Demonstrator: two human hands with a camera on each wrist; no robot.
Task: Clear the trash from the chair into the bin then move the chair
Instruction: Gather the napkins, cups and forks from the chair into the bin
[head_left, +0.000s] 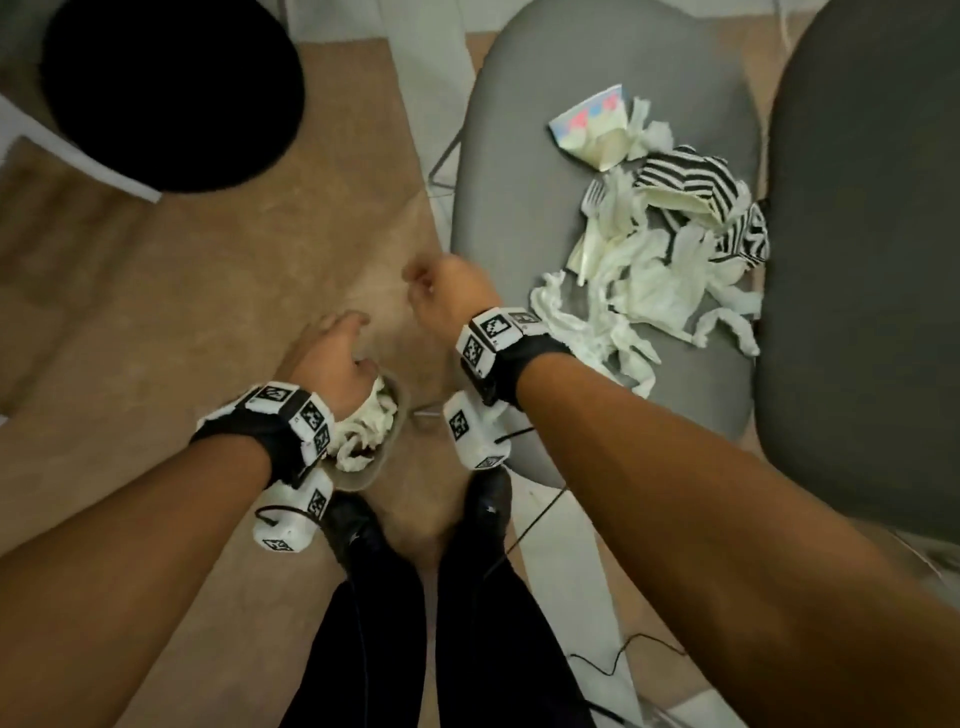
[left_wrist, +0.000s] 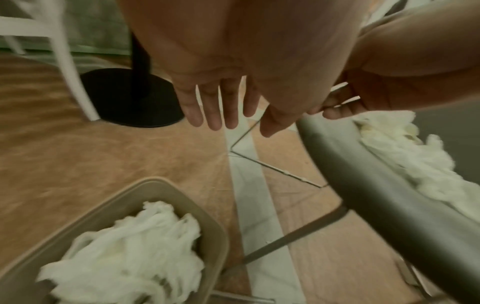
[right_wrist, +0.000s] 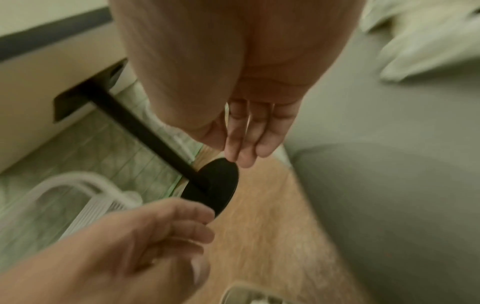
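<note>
A grey chair (head_left: 498, 182) stands at the right, its seat strewn with trash: a crushed paper cup (head_left: 592, 124), striped paper (head_left: 685, 182), a white plastic fork (head_left: 592, 200) and crumpled white tissues (head_left: 649, 280). On the floor by my feet stands a beige bin (head_left: 384, 467) with tissues (left_wrist: 124, 251) inside. My left hand (head_left: 337, 343) hovers over the bin (left_wrist: 207, 222) with straight, empty fingers (left_wrist: 223, 111). My right hand (head_left: 441, 296) hangs off the seat's left edge (left_wrist: 376, 195), fingers (right_wrist: 246, 139) relaxed and empty.
A black round disc (head_left: 171, 88) lies at the upper left; the left wrist view shows a black pole on a round base (left_wrist: 130, 98) beside a white frame (left_wrist: 64, 61). A second dark grey seat (head_left: 872, 260) borders the chair on the right. A thin cable (head_left: 613, 660) trails on the floor.
</note>
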